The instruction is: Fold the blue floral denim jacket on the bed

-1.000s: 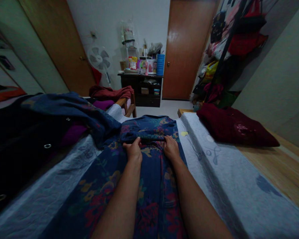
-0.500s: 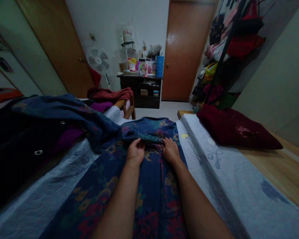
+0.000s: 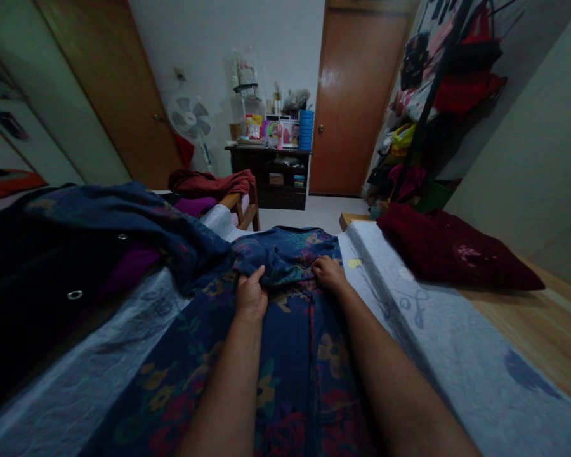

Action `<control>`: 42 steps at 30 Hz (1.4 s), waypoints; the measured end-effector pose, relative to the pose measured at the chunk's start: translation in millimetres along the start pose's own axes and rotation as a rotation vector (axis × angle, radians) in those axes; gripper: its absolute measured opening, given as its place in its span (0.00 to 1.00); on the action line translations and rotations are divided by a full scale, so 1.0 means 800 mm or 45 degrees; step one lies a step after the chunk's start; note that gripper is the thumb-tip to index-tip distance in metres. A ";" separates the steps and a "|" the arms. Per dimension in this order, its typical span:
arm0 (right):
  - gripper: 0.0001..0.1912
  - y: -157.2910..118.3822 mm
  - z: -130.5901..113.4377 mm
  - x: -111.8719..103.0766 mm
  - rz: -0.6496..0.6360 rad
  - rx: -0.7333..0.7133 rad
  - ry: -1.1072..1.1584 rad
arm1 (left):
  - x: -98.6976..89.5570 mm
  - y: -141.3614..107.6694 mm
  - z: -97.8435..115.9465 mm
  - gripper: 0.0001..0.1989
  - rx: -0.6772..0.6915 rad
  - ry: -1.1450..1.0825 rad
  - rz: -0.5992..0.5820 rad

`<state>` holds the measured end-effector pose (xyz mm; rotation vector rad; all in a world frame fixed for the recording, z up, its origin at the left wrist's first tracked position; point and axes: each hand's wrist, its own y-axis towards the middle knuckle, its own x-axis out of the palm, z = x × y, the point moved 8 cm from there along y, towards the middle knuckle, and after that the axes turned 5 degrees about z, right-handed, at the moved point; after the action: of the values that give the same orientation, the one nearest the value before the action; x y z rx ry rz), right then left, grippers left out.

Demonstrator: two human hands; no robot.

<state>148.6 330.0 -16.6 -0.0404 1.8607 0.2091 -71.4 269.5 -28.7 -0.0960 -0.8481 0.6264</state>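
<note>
A dark blue floral garment (image 3: 285,343) lies lengthwise over the pale bedding, with a folded or bunched part near its far end. My left hand (image 3: 252,293) grips the left side of that part, thumb on top and fingers partly hidden under the cloth. On the right side, my right hand (image 3: 328,273) has its fingers curled onto the same fabric. A sleeve-like stretch of matching cloth (image 3: 137,212) extends to the left over dark clothes.
A folded maroon garment (image 3: 452,247) rests at the right on the bedding (image 3: 485,355). Dark clothes with metal rings (image 3: 33,279) cover the left. Beyond stand a wooden chair (image 3: 253,203), a fan (image 3: 190,117), a black cabinet (image 3: 247,174) and a door (image 3: 356,101).
My left hand has shifted slightly left, its thumb now over the cloth. My right hand has moved a little right and up. The folded part's near edge looks more bunched.
</note>
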 end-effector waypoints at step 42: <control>0.19 0.010 0.072 0.010 0.174 0.347 1.611 | 0.062 -0.094 -0.016 0.13 -0.133 1.368 -1.244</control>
<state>199.6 348.0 -39.2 0.1863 3.1428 -0.0083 -1.4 238.0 20.1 -0.0834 0.1756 -0.4118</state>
